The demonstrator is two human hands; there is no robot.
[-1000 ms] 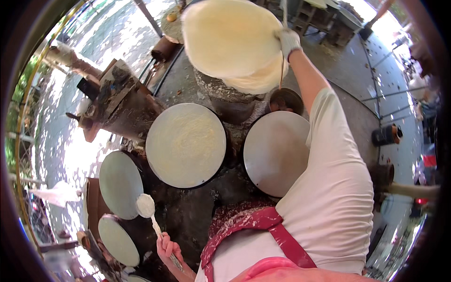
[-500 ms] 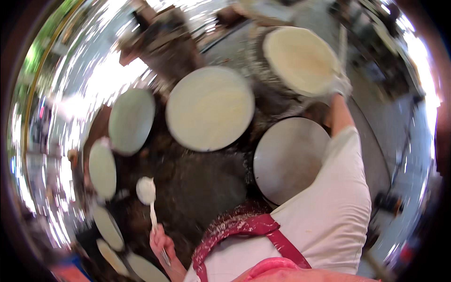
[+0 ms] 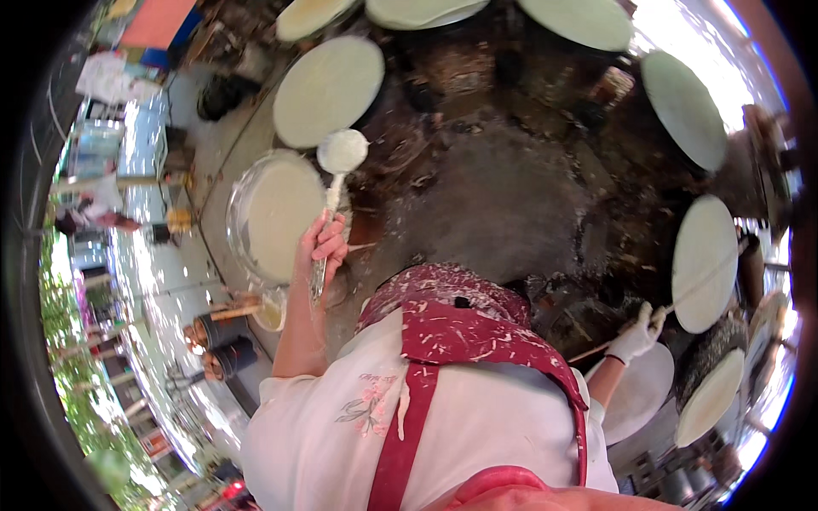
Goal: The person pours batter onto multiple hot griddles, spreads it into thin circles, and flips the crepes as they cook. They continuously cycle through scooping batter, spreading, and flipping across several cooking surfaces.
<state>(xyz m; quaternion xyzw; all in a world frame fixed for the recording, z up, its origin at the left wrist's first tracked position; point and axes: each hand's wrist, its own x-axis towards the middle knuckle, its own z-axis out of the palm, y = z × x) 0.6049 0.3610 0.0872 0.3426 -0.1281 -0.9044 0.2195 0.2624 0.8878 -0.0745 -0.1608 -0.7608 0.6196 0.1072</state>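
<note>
My left hand (image 3: 324, 243) is closed around the handle of a ladle (image 3: 342, 152) whose bowl is coated in white batter. The ladle's bowl sits over the edge between a clear-rimmed basin of pale batter (image 3: 281, 217) and a round griddle covered in a pale layer (image 3: 331, 92). At the right, my right hand (image 3: 637, 335), in a white glove, pinches a long thin stick (image 3: 588, 351). The stick reaches across a pale-covered griddle (image 3: 705, 264). Beside that hand is a greyish, uncoated-looking griddle (image 3: 635, 393), partly hidden by my arm.
More pale-covered griddles (image 3: 684, 111) curve round a dark central floor (image 3: 486, 204). A pale round sheet (image 3: 711, 399) lies on a dark round base at the lower right. At the left stand dark buckets (image 3: 230, 353) and a small container with wooden handles (image 3: 271, 308).
My view has swung left, bringing the batter basin into sight. The ladle in my left hand is now beside the basin. My right hand is no longer at the pale round sheet.
</note>
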